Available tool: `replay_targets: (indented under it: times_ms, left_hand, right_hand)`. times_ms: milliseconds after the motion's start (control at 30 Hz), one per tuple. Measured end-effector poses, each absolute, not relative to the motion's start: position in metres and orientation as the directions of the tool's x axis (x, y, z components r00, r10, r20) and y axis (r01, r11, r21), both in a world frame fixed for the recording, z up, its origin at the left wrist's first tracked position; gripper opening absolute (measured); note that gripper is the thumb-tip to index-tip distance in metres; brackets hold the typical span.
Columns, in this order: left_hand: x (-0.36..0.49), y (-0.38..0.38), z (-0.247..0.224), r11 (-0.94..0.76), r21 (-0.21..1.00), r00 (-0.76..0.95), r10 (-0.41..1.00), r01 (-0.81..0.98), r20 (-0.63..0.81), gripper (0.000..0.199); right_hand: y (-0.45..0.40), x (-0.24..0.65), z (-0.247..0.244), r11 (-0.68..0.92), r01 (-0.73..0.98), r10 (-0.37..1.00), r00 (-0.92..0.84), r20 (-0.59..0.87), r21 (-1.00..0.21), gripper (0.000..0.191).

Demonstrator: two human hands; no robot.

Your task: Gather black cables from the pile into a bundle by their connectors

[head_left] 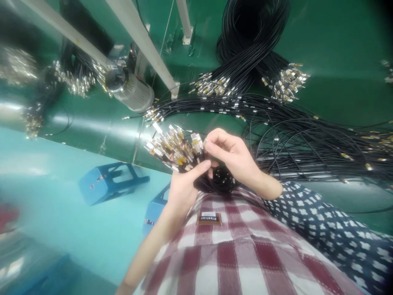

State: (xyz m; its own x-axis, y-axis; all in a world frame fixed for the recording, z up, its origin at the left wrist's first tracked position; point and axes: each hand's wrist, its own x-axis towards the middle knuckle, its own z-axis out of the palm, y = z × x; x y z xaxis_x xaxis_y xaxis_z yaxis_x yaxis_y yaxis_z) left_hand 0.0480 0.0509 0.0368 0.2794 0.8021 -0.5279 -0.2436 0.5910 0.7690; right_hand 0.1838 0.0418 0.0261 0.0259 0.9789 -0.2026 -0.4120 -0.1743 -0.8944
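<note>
My left hand (187, 180) is wrapped around a thick bundle of black cables (178, 149), close in front of my checked apron. The cable ends fan out above that hand, tipped with silvery metal connectors and bits of yellow. At the right edge of the bundle my right hand (230, 153) pinches with thumb and forefinger, right beside a silvery connector (197, 142). What sits between those fingertips is too small to make out. Dark cable (222, 180) hangs in loops beneath both hands.
A green surface holds a coiled cable bundle (251, 41) and a long spread of loose cables (307, 139) on the right. Pale metal posts (144, 41) and a grey machine (135, 92) stand at upper left. Blue stools (107, 182) are on the floor at left.
</note>
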Motion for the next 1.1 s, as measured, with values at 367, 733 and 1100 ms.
replay_targets:
  times_ms: [367, 733, 1100]
  left_hand:
    - [0.045, 0.046, 0.038, 0.583, 0.770, 0.197, 0.812, -0.259, -0.549, 0.008]
    - [0.049, 0.042, 0.041, 0.583, 0.775, 0.223, 0.811, -0.244, -0.541, 0.011]
    - [0.051, 0.043, 0.045, 0.605, 0.764, 0.201, 0.796, -0.225, -0.571, 0.012]
  right_hand:
    - [0.024, 0.188, 0.039, -0.121, -0.046, 0.945, 0.299, -0.129, -0.992, 0.007]
    - [0.034, 0.185, 0.048, -0.300, -0.275, 0.928, 0.138, -0.347, -0.913, 0.026]
    - [0.045, 0.201, 0.042, -0.394, -0.338, 0.918, -0.190, -0.348, -0.855, 0.029]
